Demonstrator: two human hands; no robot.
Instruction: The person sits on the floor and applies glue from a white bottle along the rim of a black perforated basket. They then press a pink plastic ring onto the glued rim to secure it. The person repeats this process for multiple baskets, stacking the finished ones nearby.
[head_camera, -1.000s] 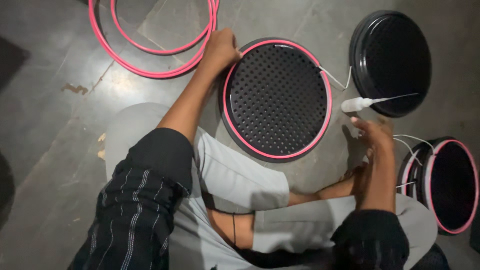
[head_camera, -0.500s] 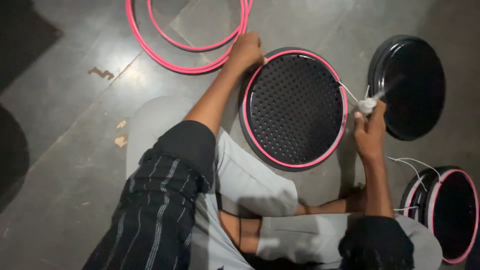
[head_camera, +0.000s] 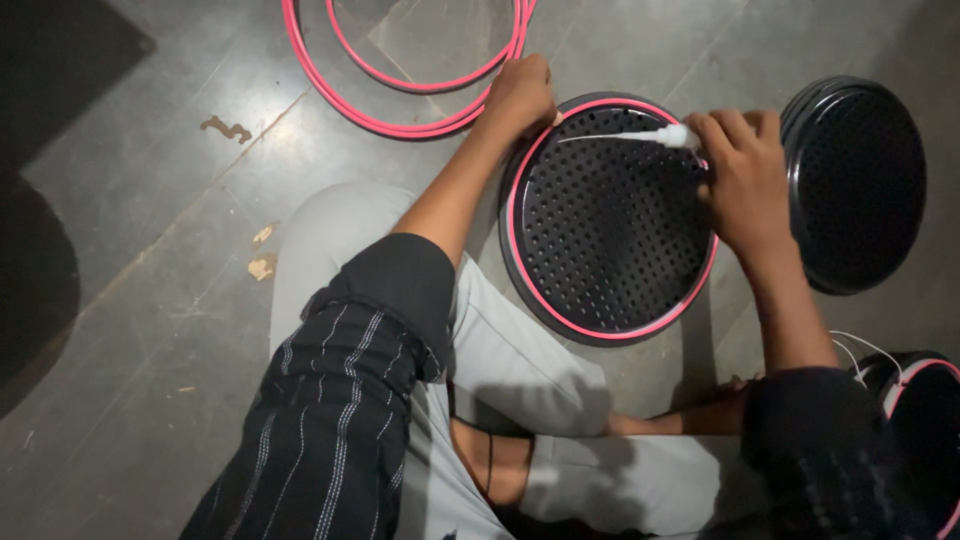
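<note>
Sitting on the grey concrete floor (head_camera: 150, 250), the person works on a round black perforated disc with a pink rim (head_camera: 610, 215). The left hand (head_camera: 520, 95) closes on the disc's upper-left edge. The right hand (head_camera: 745, 175), at its upper-right edge, pinches a small white nozzle-tipped tube (head_camera: 672, 135). Loose pink rings (head_camera: 400, 85) lie just beyond the disc; a stack of plain black discs (head_camera: 855, 185) sits beside it.

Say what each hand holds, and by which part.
The right hand grips a small white tool by its rear end. The left hand holds the black perforated disc at its top rim.
</note>
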